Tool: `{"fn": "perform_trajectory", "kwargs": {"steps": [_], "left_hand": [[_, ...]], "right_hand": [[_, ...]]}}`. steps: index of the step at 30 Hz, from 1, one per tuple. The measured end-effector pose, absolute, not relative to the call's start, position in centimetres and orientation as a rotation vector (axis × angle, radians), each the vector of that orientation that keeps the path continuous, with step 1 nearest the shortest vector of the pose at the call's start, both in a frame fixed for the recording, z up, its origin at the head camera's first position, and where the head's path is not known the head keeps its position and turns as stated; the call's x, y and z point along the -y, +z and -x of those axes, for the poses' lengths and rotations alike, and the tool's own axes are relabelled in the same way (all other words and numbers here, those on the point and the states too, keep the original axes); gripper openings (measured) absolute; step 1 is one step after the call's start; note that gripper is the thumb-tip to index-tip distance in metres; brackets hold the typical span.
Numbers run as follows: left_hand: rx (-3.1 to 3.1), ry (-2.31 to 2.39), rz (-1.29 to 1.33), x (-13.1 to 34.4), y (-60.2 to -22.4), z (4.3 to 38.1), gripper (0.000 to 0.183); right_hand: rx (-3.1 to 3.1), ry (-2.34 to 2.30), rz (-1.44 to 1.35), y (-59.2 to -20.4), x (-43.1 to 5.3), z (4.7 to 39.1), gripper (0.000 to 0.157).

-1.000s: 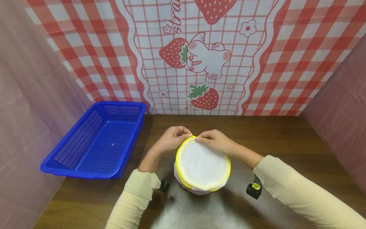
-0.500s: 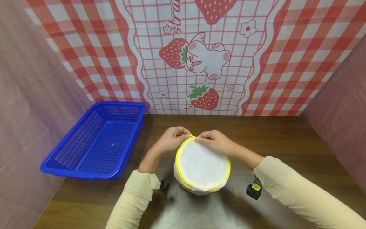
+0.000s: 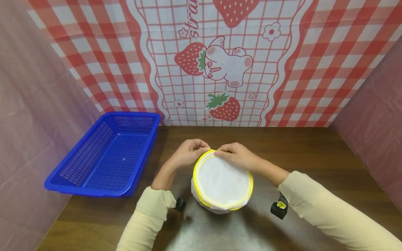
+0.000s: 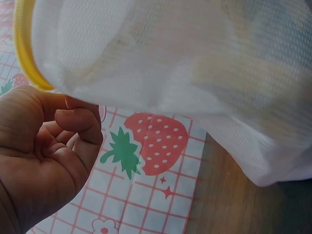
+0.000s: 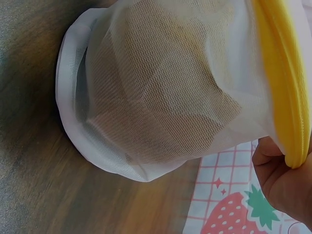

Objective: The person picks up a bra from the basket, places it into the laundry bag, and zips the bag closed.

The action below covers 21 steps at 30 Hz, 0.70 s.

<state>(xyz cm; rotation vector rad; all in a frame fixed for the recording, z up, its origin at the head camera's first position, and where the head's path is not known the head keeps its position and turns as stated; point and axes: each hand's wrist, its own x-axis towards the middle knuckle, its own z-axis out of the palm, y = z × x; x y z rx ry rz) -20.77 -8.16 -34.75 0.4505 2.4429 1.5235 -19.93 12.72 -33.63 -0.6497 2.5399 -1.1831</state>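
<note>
Fingers of the left hand were curled in a pinch at the edge of the white mesh bag, just past eleven o'clock on its round top; whether they gripped the pull of the yellow zip I could not tell. The right hand pinched that same edge near twelve, its thumb laid over the white cloth. The bag sat at six o'clock from both hands. Handling it well, I judged, meant one hand keeping the edge taut while the other worked along the curve, with loose mesh held out of the teeth. Farther out, between nine and ten o'clock, a blue basket stood on the wooden table, well apart from the bag
</note>
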Motion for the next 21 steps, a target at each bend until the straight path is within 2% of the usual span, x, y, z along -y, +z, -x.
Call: {"fn": "perform_trajectory", "kwargs": {"steps": [14, 21], "left_hand": [[-2.464, 1.511, -0.458, 8.17, -34.65, 20.76, 0.019], [-2.475, 1.492, -0.470, 7.89, -34.64, 20.75, 0.019]], "right_hand": [[-2.539, -1.220, 0.606, -33.68, -12.87, 19.98, 0.030], [-2.506, -1.204, 0.668, -33.62, -12.69, 20.17, 0.031]]}}
